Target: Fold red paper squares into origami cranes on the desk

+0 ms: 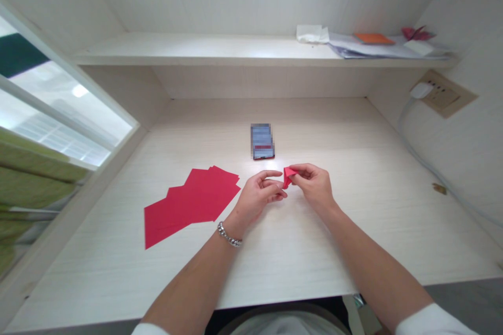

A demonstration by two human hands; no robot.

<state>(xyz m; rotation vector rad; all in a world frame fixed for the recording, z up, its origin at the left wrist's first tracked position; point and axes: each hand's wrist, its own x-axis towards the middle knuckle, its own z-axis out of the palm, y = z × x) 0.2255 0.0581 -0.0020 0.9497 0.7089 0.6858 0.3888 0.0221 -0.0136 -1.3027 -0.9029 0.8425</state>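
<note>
One angular folded paper (pixel 287 174), woodgrain tabletop (pixel 365 167)

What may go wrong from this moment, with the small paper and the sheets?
The right hand pinches the small folded paper at one side, so it might slip or crease in the wrong place. The left hand is close to the loose red sheets, so it may push them apart.

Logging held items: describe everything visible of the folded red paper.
The folded red paper is small and angular, creased into flat faces of lighter and darker red, narrowing toward its lower end. The right hand pinches its right side; the left hand is at its left, contact unclear. In view, it appears below and right of the phone.
</note>
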